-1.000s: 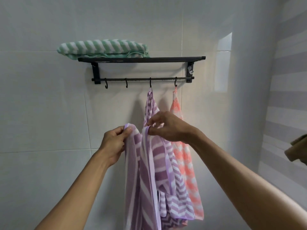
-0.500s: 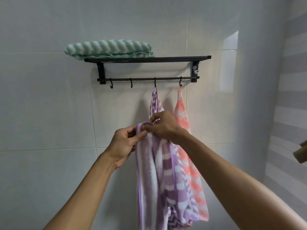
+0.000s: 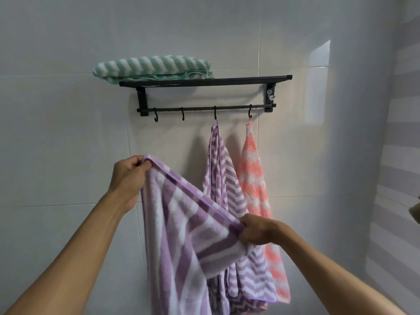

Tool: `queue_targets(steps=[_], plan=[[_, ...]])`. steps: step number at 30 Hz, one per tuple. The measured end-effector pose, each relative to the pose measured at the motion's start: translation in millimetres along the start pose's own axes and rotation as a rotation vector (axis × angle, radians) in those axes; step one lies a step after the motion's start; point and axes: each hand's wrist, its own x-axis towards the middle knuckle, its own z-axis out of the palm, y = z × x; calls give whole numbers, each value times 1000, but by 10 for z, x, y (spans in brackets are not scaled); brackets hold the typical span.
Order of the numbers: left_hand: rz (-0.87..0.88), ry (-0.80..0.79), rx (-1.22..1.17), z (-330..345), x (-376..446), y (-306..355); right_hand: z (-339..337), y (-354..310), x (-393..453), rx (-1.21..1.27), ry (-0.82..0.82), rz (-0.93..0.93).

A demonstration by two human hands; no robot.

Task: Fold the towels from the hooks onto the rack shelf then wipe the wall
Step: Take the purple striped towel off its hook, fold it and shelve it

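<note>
I hold a purple striped towel (image 3: pixel 181 237) spread in front of the wall. My left hand (image 3: pixel 127 176) pinches its upper left corner, and my right hand (image 3: pixel 256 228) pinches the same top edge lower down at the right. Behind it, a second purple chevron towel (image 3: pixel 221 178) hangs from the third hook. A pink and white towel (image 3: pixel 254 183) hangs from the fourth hook. On the left of the black rack shelf (image 3: pixel 238 80) lies a folded green striped towel (image 3: pixel 152 67).
Two bare hooks (image 3: pixel 169 115) hang at the left of the rack's rail. White tiled wall (image 3: pixel 56 144) surrounds the rack, and a striped wall (image 3: pixel 400 155) meets it at the right. A brownish object (image 3: pixel 414 211) pokes in at the right edge.
My hands were close together on the gathered towel; they have moved apart, the left up and left, the right down and right, stretching the top edge open.
</note>
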Motion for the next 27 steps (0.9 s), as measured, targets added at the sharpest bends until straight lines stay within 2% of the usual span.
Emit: queue_targets(steps=[2,7,11,12,14,16,18,21,23,27], plan=[[7,11,91,-104,27,-66,-107,6,-11,-103,119,8],[-72,114,141,-296,17,-302,-545,-13,-142,-403,526,-17],[-96,147,105,-359,35,-312,-651,4,-142,-631,689,-88],[-87,152,105,-359,49,-282,-653,4,-118,-620,731,-127],[-71,156,105,-365,72,-237,-661,-20,-108,-382,785,-216],[-70,157,93,-382,90,-226,-692,-90,-149,-77,772,-297],[-83,183,56,-423,119,-248,-718,-149,-216,9,666,-348],[-87,229,25,-494,142,-270,-735,-119,-277,-155,423,-297],[-74,228,25,-508,133,-279,-726,-40,-256,-256,325,-224],[-88,219,26,-518,90,-316,-690,74,-186,-503,392,-193]])
